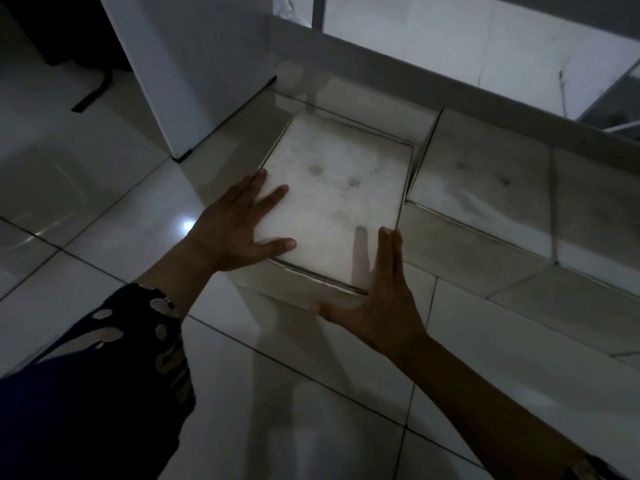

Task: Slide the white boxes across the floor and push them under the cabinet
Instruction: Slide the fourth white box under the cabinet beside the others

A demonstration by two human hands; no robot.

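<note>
White cardboard, smudged lid: the white box [332, 206] sits on the floor tiles [311, 393], far end already nosing under the cabinet [381, 60].

Your left hand [239, 230] lies flat, fingers spread, on the lid's near-left corner; your right hand [377, 303] is spread too, fingers straight along the near-right edge, thumb against the front face. Push low from that front face, both hands even, so the box tracks straight beside the neighbouring box [481, 181]. Glossy tile should let it glide; the thin lid looks soft, so don't bear down.
</note>
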